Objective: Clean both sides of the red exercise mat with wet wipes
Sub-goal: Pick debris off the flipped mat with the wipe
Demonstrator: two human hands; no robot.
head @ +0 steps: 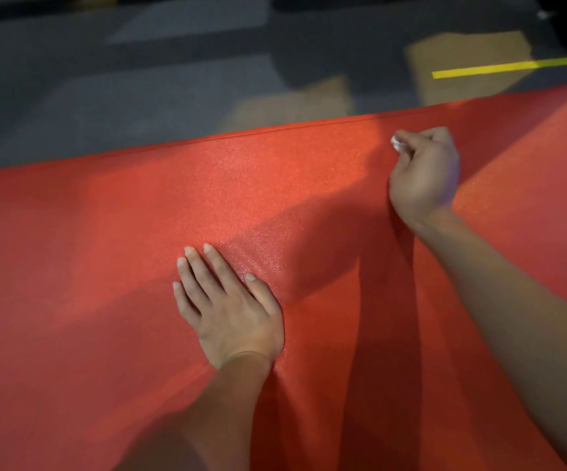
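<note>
The red exercise mat [105, 266] lies spread over the floor and fills most of the head view. My left hand [229, 307] rests flat on it near the middle, fingers straight and together. Further away to the right, my right hand [424, 175] is curled round a small bunched white wet wipe [396, 143], of which only a bit shows past the fingers. That hand sits on the mat close to its far edge. Both forearms reach in from the bottom right.
Beyond the mat's far edge is grey and tan patterned carpet [139, 96]. A yellow tape line [513, 67] runs across the floor at the upper right. The mat's right part rises in a fold [546, 158] past my right hand.
</note>
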